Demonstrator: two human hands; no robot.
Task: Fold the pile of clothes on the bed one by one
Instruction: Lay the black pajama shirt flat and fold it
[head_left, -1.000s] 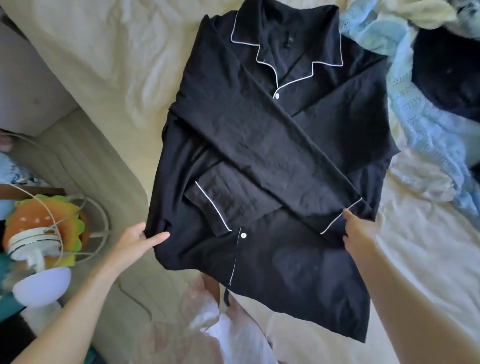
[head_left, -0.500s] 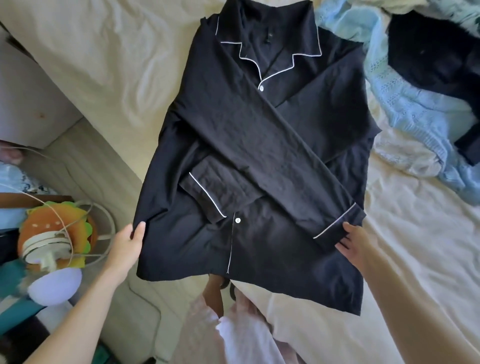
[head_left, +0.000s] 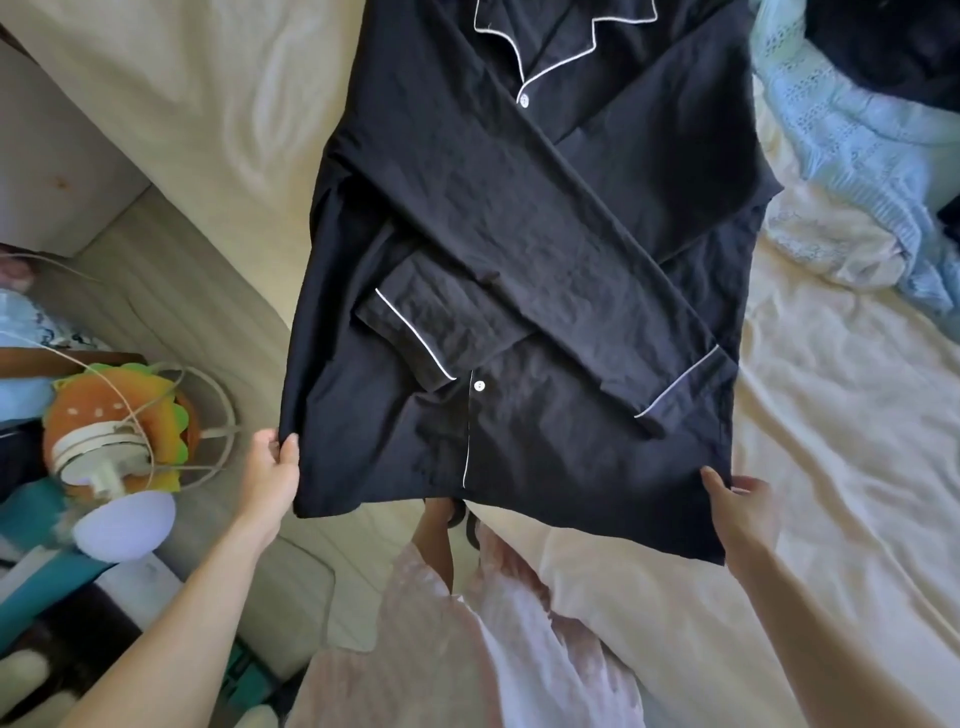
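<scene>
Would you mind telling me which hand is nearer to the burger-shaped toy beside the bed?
Left. The left hand grips the black shirt's bottom-left corner, just right of the burger toy; the right hand holds the opposite corner, across the shirt.

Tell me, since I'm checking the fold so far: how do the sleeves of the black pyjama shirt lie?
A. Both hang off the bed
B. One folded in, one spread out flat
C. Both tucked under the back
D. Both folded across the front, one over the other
D: both white-piped cuffs of the black pyjama shirt lie on its front, the long sleeve crossing over the other sleeve.
</scene>
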